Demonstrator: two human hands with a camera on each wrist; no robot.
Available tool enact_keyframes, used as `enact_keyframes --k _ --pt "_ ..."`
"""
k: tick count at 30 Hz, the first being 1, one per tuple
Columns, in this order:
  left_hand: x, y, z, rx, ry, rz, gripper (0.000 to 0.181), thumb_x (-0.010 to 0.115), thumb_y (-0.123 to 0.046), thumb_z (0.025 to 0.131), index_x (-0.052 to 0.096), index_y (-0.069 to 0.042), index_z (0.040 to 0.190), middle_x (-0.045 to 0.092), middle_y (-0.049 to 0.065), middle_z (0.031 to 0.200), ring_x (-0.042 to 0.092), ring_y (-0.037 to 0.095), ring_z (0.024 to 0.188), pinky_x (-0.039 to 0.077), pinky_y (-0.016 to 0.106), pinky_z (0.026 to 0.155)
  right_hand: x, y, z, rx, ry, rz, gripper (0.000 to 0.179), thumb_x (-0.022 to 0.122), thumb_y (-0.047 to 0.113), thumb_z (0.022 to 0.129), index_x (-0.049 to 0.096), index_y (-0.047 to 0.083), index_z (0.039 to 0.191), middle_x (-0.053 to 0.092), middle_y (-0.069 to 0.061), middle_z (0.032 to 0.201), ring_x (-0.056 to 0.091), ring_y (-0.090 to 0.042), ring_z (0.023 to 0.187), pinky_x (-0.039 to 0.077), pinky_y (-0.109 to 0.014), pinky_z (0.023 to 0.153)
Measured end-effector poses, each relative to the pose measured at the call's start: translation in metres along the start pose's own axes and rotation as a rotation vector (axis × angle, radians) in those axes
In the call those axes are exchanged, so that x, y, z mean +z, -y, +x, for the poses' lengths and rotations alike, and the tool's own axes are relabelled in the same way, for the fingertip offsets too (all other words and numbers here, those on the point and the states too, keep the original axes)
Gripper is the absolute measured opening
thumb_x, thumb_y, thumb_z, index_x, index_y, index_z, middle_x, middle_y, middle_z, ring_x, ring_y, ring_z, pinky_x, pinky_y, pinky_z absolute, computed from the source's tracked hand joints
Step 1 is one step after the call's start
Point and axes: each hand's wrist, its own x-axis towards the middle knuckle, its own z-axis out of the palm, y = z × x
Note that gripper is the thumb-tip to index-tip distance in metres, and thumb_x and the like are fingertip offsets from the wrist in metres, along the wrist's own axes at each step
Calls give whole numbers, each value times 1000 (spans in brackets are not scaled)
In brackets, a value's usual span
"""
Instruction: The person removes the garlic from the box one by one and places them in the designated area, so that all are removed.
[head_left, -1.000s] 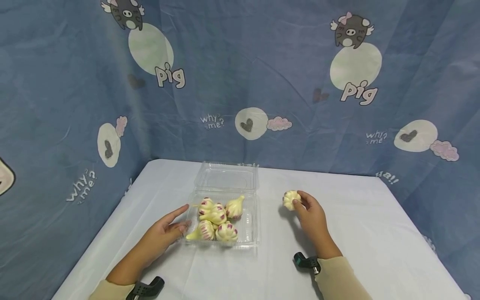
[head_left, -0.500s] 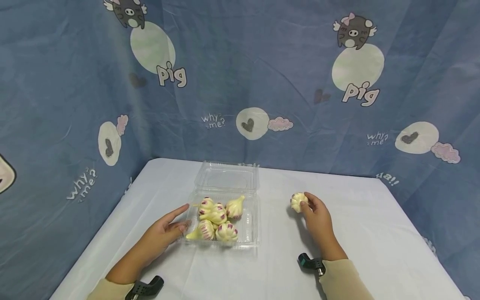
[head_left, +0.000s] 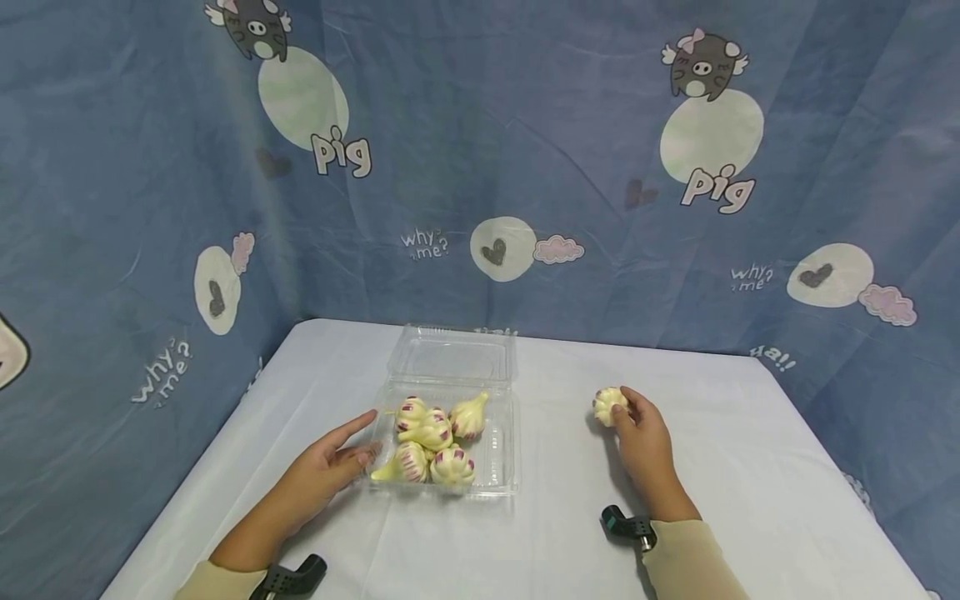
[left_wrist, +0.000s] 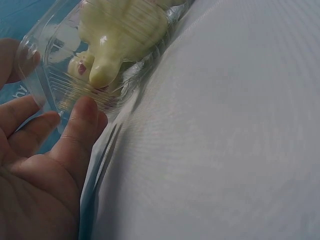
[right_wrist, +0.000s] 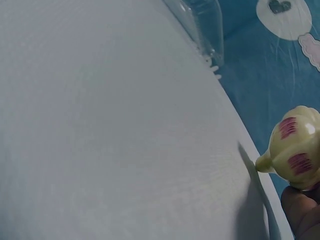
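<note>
In the head view my right hand [head_left: 647, 440] pinches a pale yellow garlic bulb [head_left: 608, 406] with purple marks, held just above the white table right of the box. The right wrist view shows the bulb [right_wrist: 297, 147] with its stem pointing left and a fingertip [right_wrist: 299, 205] under it. My left hand [head_left: 322, 467] lies against the left side of a clear plastic clamshell box [head_left: 498, 454], fingers fairly straight. In the left wrist view its thumb [left_wrist: 80, 135] touches the box's corner. Several garlic bulbs [head_left: 427, 427] lie in the box's left and middle part.
The box's clear lid [head_left: 452, 354] stands open toward the back. A white cloth [head_left: 555, 533] covers the table. Behind it and at the left hangs a blue printed curtain [head_left: 420, 150]. Both wrists wear black camera straps [head_left: 626, 527].
My right hand has moved to the right, away from the box, carrying the garlic bulb. My left hand, the box and the bulbs inside have stayed in place.
</note>
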Motion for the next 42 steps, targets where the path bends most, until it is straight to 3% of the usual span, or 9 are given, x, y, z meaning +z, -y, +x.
enact_keyframes --k 19,33,42 --pt "-3 2 -3 12 8 -9 73 66 -23 105 29 -11 166 17 25 171 40 46 147 48 20 101 -11 -7 -2 66 -7 -7 50 51 19 111 42 2 156 45 -21 160 45 -38 147 44 -48 116" --pt "-1 11 2 3 13 -33 73 67 -24 105 28 -13 166 16 22 172 39 44 148 48 20 102 -13 -16 0 53 26 -33 50 48 17 111 37 0 158 41 -23 163 43 -38 149 41 -48 118" --pt "0 7 2 31 18 -13 72 65 -22 106 28 -11 166 16 23 172 39 45 148 48 18 101 -15 -13 0 66 20 -39 51 49 16 111 37 0 158 35 -24 166 39 -40 151 37 -49 121"
